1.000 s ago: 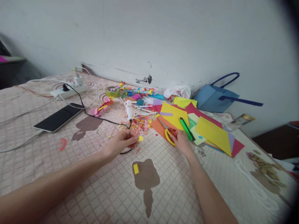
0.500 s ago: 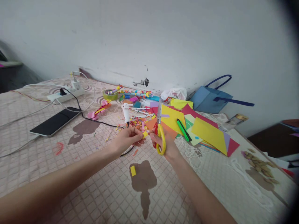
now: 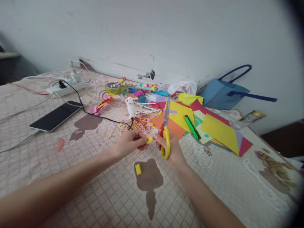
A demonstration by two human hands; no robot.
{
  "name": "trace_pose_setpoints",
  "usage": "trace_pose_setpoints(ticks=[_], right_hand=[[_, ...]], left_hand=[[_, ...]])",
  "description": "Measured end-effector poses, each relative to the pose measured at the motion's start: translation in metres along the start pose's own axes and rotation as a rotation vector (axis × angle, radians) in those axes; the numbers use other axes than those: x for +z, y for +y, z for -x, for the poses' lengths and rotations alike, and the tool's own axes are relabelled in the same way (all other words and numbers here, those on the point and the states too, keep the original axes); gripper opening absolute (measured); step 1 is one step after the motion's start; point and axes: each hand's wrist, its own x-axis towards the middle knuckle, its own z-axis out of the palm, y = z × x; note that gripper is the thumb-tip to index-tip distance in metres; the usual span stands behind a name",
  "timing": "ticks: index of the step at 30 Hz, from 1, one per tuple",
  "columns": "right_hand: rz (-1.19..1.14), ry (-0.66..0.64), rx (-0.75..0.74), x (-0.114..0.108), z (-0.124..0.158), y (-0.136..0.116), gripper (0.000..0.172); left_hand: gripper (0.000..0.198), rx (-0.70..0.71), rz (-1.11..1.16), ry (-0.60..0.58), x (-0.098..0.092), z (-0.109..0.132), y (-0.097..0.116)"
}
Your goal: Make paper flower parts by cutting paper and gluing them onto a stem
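Between the thumb and fingers of my left hand [image 3: 133, 142] is a small yellow paper piece [image 3: 149, 140]. My right hand [image 3: 174, 148] is closed round the scissors [image 3: 166, 133], which have yellow and red handles; the blades point up and away and look closed. The fingertips of my right hand are close to the paper piece; whether they touch it I cannot tell. Nearer to me, another yellow paper piece [image 3: 138, 169] lies on a brown patch of the patterned tablecloth [image 3: 114, 193].
Behind my hands are a white glue gun [image 3: 130, 107] and paper scraps [image 3: 142, 123]. To the right lie coloured sheets [image 3: 219, 129], a green cutter [image 3: 192, 127], white string [image 3: 200, 152] and a blue bag [image 3: 223, 95]. A black tablet [image 3: 55, 115] and power strip [image 3: 66, 89] are left.
The view has shifted slightly, so the things on the table appear displaced. My right fingertips are still near the paper piece, and both hands keep their hold.
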Motion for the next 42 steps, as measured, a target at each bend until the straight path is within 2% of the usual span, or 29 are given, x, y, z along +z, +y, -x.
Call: trace_pose_setpoints(ticks=[4,10,15,17,21,26,33,38,42], right_hand=[[-0.040,-0.016,0.012,-0.014,-0.002,0.005,0.031],[-0.153,-0.224,0.182,-0.013,0.001,0.006,0.053],[-0.122,-0.389,0.260,-0.008,0.009,0.006,0.059],[-0.084,-0.364,0.260,-0.008,0.012,0.009,0.056],[0.029,-0.254,0.176,-0.005,0.015,0.012,0.039],[0.038,-0.127,0.039,0.001,0.017,0.008,0.034],[0.045,-0.096,0.020,0.005,0.020,0.009,0.031],[0.075,-0.085,0.029,0.006,0.021,0.010,0.029],[0.075,-0.095,0.041,0.003,0.021,0.011,0.027]], left_hand=[[0.025,-0.029,0.069,0.027,-0.004,0.001,0.001],[0.024,-0.016,0.147,0.087,-0.010,-0.001,0.003],[0.024,0.017,0.199,0.149,-0.019,-0.002,0.006],[0.023,0.033,0.217,0.164,-0.021,-0.002,0.007],[0.023,0.043,0.181,0.150,-0.018,0.001,0.008],[0.025,0.021,0.038,0.007,-0.009,0.006,0.005],[0.027,0.018,-0.067,-0.125,-0.003,0.008,-0.001],[0.027,0.019,-0.067,-0.121,-0.004,0.008,0.000],[0.027,-0.019,0.008,-0.063,-0.008,0.007,0.002]])
